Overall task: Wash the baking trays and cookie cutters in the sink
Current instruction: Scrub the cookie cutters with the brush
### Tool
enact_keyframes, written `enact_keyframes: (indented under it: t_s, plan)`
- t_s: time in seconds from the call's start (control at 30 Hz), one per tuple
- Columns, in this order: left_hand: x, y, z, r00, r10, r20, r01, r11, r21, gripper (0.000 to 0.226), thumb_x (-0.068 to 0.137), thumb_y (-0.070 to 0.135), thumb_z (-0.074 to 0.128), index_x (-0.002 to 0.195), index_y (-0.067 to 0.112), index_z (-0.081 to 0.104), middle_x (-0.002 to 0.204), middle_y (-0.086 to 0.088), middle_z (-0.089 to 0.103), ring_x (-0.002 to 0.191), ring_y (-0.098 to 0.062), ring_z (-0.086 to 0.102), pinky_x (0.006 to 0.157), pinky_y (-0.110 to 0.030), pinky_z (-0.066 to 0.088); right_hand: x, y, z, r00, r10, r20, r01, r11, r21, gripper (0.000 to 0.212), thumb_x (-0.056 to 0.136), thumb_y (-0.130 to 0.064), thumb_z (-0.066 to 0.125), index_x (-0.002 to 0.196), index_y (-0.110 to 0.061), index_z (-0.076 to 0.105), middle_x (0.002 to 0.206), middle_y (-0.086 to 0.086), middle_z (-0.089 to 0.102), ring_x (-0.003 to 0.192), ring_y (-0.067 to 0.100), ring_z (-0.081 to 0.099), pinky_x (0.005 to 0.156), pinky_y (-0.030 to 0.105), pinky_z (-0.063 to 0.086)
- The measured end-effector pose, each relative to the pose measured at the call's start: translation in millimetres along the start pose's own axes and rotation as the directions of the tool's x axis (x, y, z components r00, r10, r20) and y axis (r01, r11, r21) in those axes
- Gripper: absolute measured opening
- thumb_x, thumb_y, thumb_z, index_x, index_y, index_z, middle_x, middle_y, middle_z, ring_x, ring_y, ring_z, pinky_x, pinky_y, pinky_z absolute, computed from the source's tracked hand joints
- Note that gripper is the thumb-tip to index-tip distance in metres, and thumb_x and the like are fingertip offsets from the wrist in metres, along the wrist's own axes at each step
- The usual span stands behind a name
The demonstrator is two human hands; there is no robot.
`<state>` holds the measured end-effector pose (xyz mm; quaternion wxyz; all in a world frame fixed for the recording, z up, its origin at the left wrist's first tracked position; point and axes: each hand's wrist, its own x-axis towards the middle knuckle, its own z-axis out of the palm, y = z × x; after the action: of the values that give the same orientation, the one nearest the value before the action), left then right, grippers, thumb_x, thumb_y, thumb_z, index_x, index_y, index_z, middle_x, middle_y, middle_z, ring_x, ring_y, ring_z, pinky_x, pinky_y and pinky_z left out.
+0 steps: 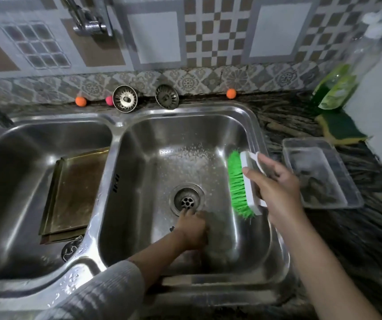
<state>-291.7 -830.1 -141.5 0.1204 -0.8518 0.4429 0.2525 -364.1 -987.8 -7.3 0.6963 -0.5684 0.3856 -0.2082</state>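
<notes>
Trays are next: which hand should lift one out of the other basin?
Probably left. The left hand is down by the drain, holding nothing I can see and nearer the baking trays. The right hand grips the brush.

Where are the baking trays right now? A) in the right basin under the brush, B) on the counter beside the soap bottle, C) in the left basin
C: the baking trays lie stacked in the left basin, while the right basin holds only the hands' work near the drain.

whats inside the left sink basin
Stacked baking trays lean against the left basin's right wall, and a dark cutter-like piece lies at their lower edge. Whatever is beneath the trays is covered.
</notes>
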Motion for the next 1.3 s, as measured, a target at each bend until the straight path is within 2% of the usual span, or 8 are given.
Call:
enact_keyframes:
  t_s: [0.13, 0.23, 0.37, 0.5, 0.77, 0.87, 1.1, 1.3]
  plan:
    - [-1, -10, -2, 0.974, 0.003, -0.227, -0.085, 0.932, -0.352, 0.029, 0.085, 0.048, 0.054, 0.105, 0.028, 0.061, 0.110, 0.001, 0.063, 0.109, -0.020, 0.057, 0.104, -0.046, 0.034, 5, -46, -39, 0.982, -0.179, -0.059, 0.172, 0.980, -0.096, 0.048, 0.074, -0.013, 0.079, 0.117, -0.029, 0.066, 0.096, -0.009, 0.071, 0.078, 0.003, 0.070, 0.062, 0.030, 0.056]
    - [-7, -10, -8, 0.932, -0.100, -0.348, -0.203, 0.652, -0.731, 0.030, 0.086, 0.039, 0.063, 0.110, 0.023, 0.054, 0.101, 0.004, 0.068, 0.093, -0.010, 0.065, 0.081, -0.029, 0.052, 17, -75, -77, 0.943, -0.323, -0.081, 0.286, 0.909, -0.304, 0.051, 0.074, -0.018, 0.081, 0.120, -0.032, 0.064, 0.086, -0.006, 0.070, 0.068, 0.003, 0.068, 0.058, 0.027, 0.056]
    - [-17, 0, -29, 0.907, -0.219, -0.360, -0.303, 0.256, -0.918, 0.023, 0.093, 0.019, 0.059, 0.112, 0.014, 0.046, 0.086, 0.003, 0.067, 0.080, -0.009, 0.070, 0.068, -0.021, 0.055, 46, -77, -105, 0.932, -0.359, -0.051, 0.267, 0.775, -0.573, 0.055, 0.070, -0.024, 0.083, 0.122, -0.030, 0.064, 0.098, 0.008, 0.064, 0.084, 0.022, 0.062, 0.075, 0.030, 0.047]
    - [-21, 3, -40, 0.892, -0.322, -0.316, -0.314, 0.059, -0.948, 0.010, 0.095, 0.027, 0.054, 0.104, 0.029, 0.049, 0.092, -0.020, 0.065, 0.079, -0.033, 0.065, 0.069, -0.041, 0.055, 65, -50, -108, 0.959, -0.281, 0.046, 0.222, 0.637, -0.738, 0.058, 0.073, -0.021, 0.081, 0.127, -0.019, 0.062, 0.127, 0.012, 0.059, 0.111, 0.030, 0.057, 0.090, 0.037, 0.045]
    - [-30, 6, -51, 0.919, -0.370, -0.136, -0.255, -0.293, -0.922, 0.007, 0.096, 0.023, 0.053, 0.101, 0.025, 0.057, 0.094, -0.006, 0.062, 0.074, -0.019, 0.066, 0.070, -0.043, 0.058, 72, -26, -105, 0.948, -0.315, 0.053, 0.229, 0.554, -0.800, 0.058, 0.077, -0.021, 0.077, 0.131, -0.021, 0.058, 0.134, 0.012, 0.057, 0.123, 0.032, 0.051, 0.093, 0.041, 0.046]
    - [-34, 7, -55, 0.941, -0.323, -0.103, -0.233, -0.397, -0.888, 0.019, 0.089, 0.013, 0.062, 0.106, 0.023, 0.057, 0.089, -0.004, 0.064, 0.075, -0.023, 0.065, 0.077, -0.053, 0.056, 67, -30, -104, 0.946, -0.323, 0.017, 0.216, 0.593, -0.776, 0.058, 0.076, -0.021, 0.078, 0.131, -0.021, 0.058, 0.135, 0.011, 0.056, 0.124, 0.031, 0.050, 0.095, 0.043, 0.047]
    - [-39, 6, -63, 0.938, -0.301, -0.170, -0.286, -0.401, -0.870, 0.025, 0.088, 0.006, 0.060, 0.110, 0.019, 0.057, 0.085, -0.003, 0.067, 0.068, -0.014, 0.066, 0.073, -0.046, 0.058, 25, -59, -79, 0.892, -0.452, 0.025, 0.372, 0.701, -0.609, 0.059, 0.075, -0.020, 0.079, 0.131, -0.026, 0.058, 0.132, 0.000, 0.057, 0.116, 0.018, 0.054, 0.092, 0.033, 0.048]
    - [-42, 4, -69, 0.943, -0.292, -0.157, -0.309, -0.599, -0.739, 0.032, 0.087, -0.004, 0.053, 0.112, 0.016, 0.059, 0.090, -0.010, 0.067, 0.073, -0.022, 0.067, 0.071, -0.043, 0.059, -10, -10, -10, 0.977, -0.089, 0.196, 0.150, 0.935, -0.321, 0.058, 0.069, -0.016, 0.082, 0.120, -0.035, 0.061, 0.111, 0.003, 0.067, 0.091, 0.021, 0.068, 0.062, 0.028, 0.059]
